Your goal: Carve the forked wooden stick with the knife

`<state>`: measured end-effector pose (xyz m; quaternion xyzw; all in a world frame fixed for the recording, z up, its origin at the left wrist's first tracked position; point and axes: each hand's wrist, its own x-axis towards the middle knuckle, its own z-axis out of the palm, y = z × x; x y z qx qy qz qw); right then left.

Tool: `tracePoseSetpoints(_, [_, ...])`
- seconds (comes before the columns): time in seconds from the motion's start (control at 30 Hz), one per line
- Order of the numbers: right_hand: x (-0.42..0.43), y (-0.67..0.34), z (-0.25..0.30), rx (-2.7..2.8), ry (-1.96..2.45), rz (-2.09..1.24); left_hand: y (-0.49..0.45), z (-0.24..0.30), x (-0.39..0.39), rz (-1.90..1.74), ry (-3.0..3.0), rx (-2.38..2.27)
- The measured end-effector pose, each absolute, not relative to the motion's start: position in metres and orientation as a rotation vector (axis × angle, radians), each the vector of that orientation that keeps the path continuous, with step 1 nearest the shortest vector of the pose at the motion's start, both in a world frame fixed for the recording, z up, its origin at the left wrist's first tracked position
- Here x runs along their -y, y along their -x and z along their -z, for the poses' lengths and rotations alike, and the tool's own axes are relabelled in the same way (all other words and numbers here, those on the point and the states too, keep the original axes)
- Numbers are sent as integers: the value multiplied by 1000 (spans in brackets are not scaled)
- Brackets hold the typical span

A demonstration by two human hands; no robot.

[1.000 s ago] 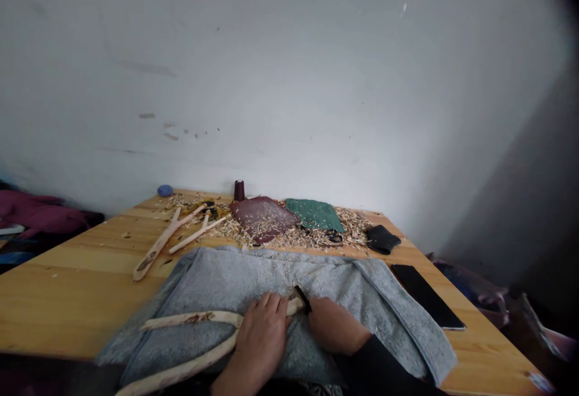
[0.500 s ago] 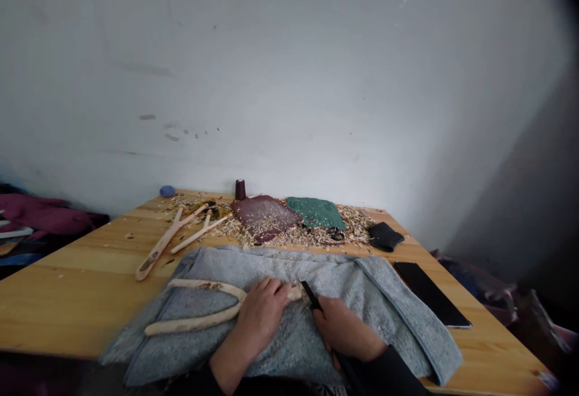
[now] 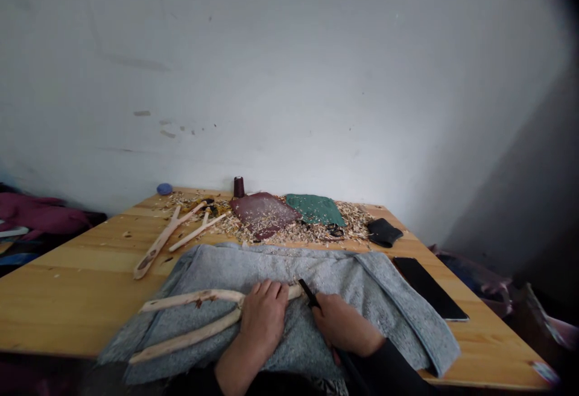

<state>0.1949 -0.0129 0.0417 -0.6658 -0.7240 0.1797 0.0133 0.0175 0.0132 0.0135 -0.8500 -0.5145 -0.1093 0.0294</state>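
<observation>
well, the left hand (image 3: 263, 317) grips a forked branch (image 3: 190, 317) while the right hand (image 3: 344, 326) closes on a half-hidden dark knife (image 3: 309, 293).

Your left hand (image 3: 264, 319) grips a peeled forked branch (image 3: 190, 297) on a grey cloth (image 3: 294, 269), while your right hand (image 3: 344, 325) holds a dark knife (image 3: 309, 294) at the branch's end.

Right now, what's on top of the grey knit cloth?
A forked wooden branch under the left hand, and the right hand with a dark-handled knife; the grey cloth beneath them is hidden.
</observation>
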Motion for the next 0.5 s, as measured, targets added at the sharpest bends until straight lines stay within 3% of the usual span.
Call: tracePoseSetpoints(0.5, [16,-195,-43,2266,1998,-625,-16,-11,-10,422,2620,1572])
